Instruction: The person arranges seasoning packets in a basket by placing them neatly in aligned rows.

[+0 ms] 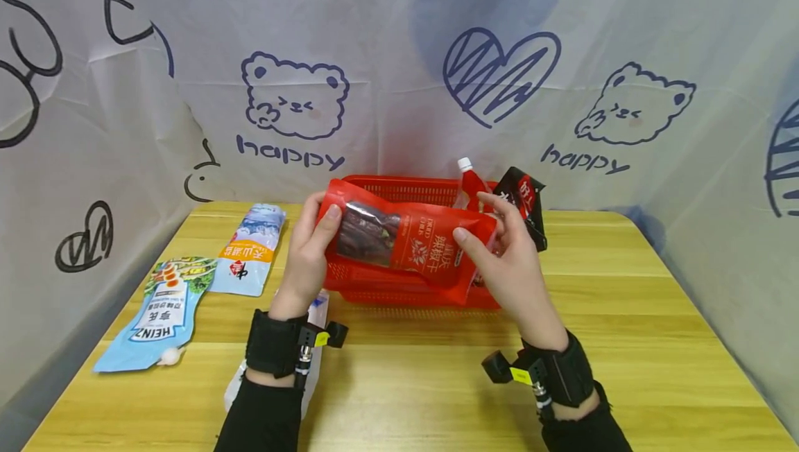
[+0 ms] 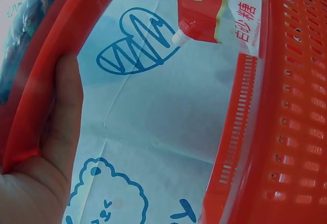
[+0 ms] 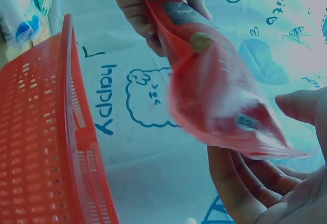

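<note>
A red bag of dried chilies (image 1: 418, 237), with a clear window at its left end, is held up in front of the red basket (image 1: 374, 296). My left hand (image 1: 306, 258) grips the bag's left end, thumb on the front face. At the other end is my right hand (image 1: 514, 268); in the right wrist view its fingers (image 3: 230, 178) lie under the bag and its thumb (image 3: 299, 106) stands apart from the bag's edge. A red pouch with a white cap (image 1: 469, 185) and a black packet (image 1: 524, 202) stick up from the basket's right side.
At the table's left lie a blue Heinz pouch (image 1: 165, 313) with a white cap and a blue-and-orange salt bag (image 1: 250, 251). A white packet (image 1: 316, 355) is partly hidden under my left forearm. A drawn-on white sheet (image 1: 399, 112) hangs behind the wooden table (image 1: 624, 327).
</note>
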Available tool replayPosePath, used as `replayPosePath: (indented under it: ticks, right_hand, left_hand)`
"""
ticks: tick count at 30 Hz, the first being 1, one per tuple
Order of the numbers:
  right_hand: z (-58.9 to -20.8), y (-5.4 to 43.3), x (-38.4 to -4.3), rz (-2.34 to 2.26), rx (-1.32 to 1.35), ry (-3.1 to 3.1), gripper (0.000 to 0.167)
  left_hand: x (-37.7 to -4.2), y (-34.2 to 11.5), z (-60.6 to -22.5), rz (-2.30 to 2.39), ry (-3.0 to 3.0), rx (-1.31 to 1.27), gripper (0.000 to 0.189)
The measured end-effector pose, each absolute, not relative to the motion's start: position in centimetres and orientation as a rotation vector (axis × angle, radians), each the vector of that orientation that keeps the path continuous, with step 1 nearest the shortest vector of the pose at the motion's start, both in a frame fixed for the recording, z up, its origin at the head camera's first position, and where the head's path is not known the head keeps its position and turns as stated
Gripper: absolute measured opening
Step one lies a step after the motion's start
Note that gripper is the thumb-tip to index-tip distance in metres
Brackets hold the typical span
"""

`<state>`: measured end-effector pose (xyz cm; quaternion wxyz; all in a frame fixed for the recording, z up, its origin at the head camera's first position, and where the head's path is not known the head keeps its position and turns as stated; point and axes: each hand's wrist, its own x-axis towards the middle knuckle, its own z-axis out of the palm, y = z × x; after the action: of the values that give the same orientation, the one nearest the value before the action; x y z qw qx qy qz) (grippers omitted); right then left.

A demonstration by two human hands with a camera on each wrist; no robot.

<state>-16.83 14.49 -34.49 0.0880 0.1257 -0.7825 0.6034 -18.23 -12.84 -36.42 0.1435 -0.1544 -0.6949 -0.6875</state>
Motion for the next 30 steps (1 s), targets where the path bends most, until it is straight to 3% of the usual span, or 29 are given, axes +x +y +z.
replayPosePath:
  ticks: [21, 30]
  right_hand:
    - [-34.9, 14.6, -16.8, 1.657, 0.428, -2.356, 0.049]
    - [-34.4, 15.8, -16.9, 1.58, 0.43, -2.457, 0.051]
  left_hand:
    - [-18.2, -13.0, -36.3, -1.89, -2.144, -0.429, 0.045]
    - [-18.1, -13.9, -36.4, -1.864, -2.33, -0.556, 0.035]
